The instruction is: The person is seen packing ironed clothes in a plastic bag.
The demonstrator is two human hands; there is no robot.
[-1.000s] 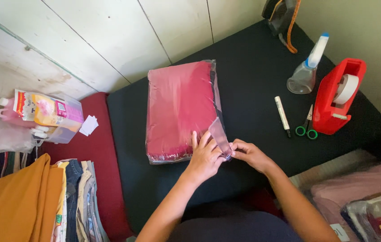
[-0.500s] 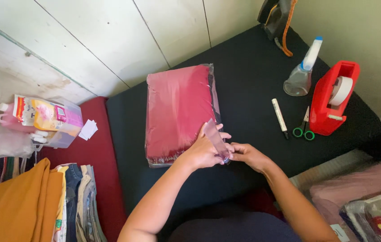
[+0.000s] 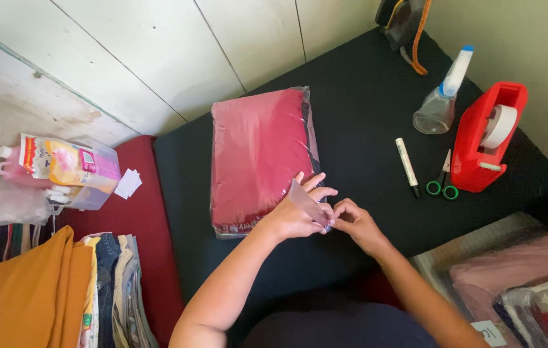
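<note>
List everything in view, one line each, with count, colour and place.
Bagged cloth: 1, red in clear plastic, table centre.
Table: 1, black.
Tape dispenser: 1, red, right.
Scissors: 1, green handles, beside dispenser.
Marker: 1, white, left of scissors.
Spray bottle: 1, clear and blue, far right.
Folded clothes: stack, orange and mixed, lower left.
Left hand: on the bag's flap.
Right hand: at the bag's corner.

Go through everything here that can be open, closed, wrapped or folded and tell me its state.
Red cloth bundle: folded, wrapped in clear plastic.
Plastic flap: lifted at the bundle's corner, pinched by the left hand and right hand.
Scissors: closed.
Marker: capped.
Spray bottle: upright.
Clothes pile: folded.
</note>
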